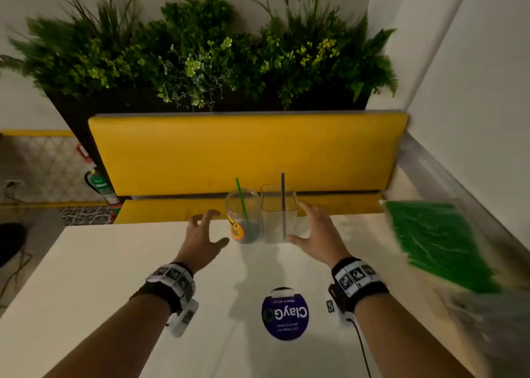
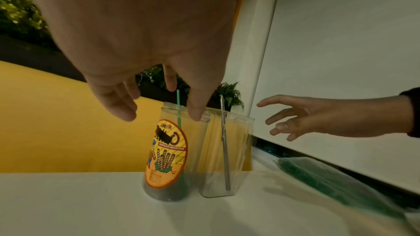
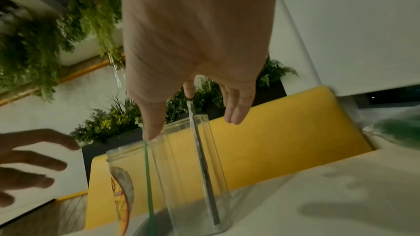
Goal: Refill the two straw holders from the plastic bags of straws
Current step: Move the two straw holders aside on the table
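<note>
From the head camera, two clear straw holders are standing side by side at the far edge of a white table. The round jar with the orange label is holding one green straw. The square holder is holding one dark straw. The left hand is sitting just left of the jar with fingers spread and nothing in it. The right hand is sitting just right of the square holder, fingers spread too; its thumb looks right up against the holder's bottom, but it is hard to tell if it is touching. A bag of green straws is lying further right on the table.

From the left wrist camera, the left hand is hanging above the jar, fingers apart.

From the right wrist camera, the right hand is hanging over the square holder, fingers loose and apart, gripping nothing.
</note>
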`<state>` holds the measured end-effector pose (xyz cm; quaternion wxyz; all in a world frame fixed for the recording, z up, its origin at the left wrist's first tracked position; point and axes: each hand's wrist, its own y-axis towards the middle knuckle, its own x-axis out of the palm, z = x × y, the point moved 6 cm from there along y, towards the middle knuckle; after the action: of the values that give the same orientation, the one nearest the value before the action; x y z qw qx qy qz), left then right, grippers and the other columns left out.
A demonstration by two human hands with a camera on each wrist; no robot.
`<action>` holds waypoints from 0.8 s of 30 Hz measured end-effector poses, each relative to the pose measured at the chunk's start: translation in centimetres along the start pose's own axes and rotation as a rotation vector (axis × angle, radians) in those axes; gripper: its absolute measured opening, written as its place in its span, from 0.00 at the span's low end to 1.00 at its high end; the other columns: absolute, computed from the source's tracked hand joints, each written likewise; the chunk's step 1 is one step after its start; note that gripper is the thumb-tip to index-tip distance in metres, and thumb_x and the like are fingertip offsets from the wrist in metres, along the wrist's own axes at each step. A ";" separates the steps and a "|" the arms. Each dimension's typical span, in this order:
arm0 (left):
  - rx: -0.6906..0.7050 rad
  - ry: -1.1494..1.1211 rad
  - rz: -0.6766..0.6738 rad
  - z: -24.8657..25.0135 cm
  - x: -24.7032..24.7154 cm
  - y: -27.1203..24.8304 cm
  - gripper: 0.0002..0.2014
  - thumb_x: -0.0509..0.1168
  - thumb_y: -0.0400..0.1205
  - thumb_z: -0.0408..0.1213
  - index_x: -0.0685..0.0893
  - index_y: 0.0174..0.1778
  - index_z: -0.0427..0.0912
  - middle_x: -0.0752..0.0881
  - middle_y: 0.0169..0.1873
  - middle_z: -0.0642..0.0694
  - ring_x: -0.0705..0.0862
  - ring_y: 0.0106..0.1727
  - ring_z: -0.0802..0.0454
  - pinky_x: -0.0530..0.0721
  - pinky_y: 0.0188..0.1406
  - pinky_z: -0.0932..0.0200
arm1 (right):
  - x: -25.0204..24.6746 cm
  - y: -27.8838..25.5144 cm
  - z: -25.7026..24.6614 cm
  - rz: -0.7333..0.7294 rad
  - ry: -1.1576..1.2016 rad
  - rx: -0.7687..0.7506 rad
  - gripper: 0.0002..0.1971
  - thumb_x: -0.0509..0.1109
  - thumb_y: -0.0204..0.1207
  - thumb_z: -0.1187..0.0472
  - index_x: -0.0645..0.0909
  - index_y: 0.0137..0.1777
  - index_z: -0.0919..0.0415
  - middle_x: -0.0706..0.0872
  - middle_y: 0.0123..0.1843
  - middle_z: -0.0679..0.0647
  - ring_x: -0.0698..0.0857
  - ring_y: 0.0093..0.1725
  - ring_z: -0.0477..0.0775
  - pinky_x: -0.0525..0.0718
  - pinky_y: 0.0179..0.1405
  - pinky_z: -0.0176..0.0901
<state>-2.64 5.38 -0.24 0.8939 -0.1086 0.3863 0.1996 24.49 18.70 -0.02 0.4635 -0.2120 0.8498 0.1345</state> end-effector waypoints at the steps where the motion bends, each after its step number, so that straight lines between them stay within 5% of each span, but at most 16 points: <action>1: -0.005 0.023 -0.017 0.3 0.5 0.8 0.34 0.78 0.77 0.42 0.69 0.77 0.56 0.65 0.76 0.35 0.68 0.79 0.32 0.74 0.76 0.35 | 0.6 0.9 -0.1 -0.026 -0.007 0.005 0.46 0.79 0.71 0.37 0.56 0.84 0.36 0.64 0.84 0.62 0.70 0.81 0.66 0.80 0.73 0.65; 6: -0.022 0.117 -0.085 1.1 2.8 3.8 0.36 0.76 0.79 0.44 0.65 0.81 0.59 0.59 0.83 0.31 0.54 0.88 0.33 0.69 0.79 0.32 | 2.5 3.0 -0.4 -0.106 -0.038 0.033 0.27 0.71 0.82 0.45 0.69 0.79 0.46 0.74 0.79 0.60 0.76 0.77 0.65 0.81 0.70 0.60; 9: -0.010 0.178 -0.109 1.0 3.5 4.9 0.23 0.73 0.82 0.43 0.75 0.72 0.53 0.68 0.80 0.33 0.60 0.86 0.35 0.75 0.76 0.36 | 2.5 3.6 -0.7 -0.066 0.006 0.003 0.13 0.66 0.87 0.58 0.77 0.69 0.57 0.83 0.67 0.57 0.83 0.66 0.60 0.78 0.56 0.44; 11: 0.018 0.173 -0.056 1.4 3.4 5.2 0.12 0.71 0.83 0.40 0.80 0.61 0.47 0.77 0.73 0.34 0.75 0.76 0.34 0.81 0.66 0.40 | 2.5 3.8 -0.9 -0.030 0.040 0.009 0.07 0.64 0.88 0.61 0.78 0.61 0.61 0.87 0.61 0.57 0.86 0.61 0.59 0.77 0.51 0.42; 15: 0.108 0.134 0.003 2.3 2.9 3.8 0.06 0.72 0.83 0.38 0.81 0.50 0.44 0.85 0.59 0.39 0.85 0.55 0.39 0.83 0.50 0.48 | 2.1 2.4 -1.1 0.008 0.102 0.013 0.06 0.65 0.88 0.60 0.79 0.56 0.63 0.88 0.56 0.57 0.88 0.56 0.57 0.85 0.51 0.47; 18: 0.165 0.112 0.039 2.7 1.9 1.1 0.06 0.72 0.83 0.38 0.82 0.51 0.45 0.85 0.60 0.43 0.85 0.53 0.42 0.84 0.50 0.48 | 0.9 -0.4 -1.4 0.042 0.143 -0.034 0.06 0.67 0.87 0.60 0.80 0.57 0.62 0.89 0.55 0.55 0.88 0.53 0.53 0.83 0.48 0.43; 24: 0.235 0.028 0.079 2.5 0.1 -8.3 0.10 0.75 0.81 0.39 0.83 0.55 0.49 0.83 0.68 0.46 0.89 0.53 0.43 0.91 0.48 0.45 | -1.5 -10.0 -2.6 0.121 0.227 -0.108 0.03 0.69 0.86 0.58 0.79 0.55 0.55 0.90 0.53 0.52 0.90 0.52 0.53 0.90 0.53 0.48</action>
<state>2.65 -1.19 1.73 0.8865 0.0095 0.4235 0.1864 28.19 9.20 2.31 0.3433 -0.1989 0.8995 0.1829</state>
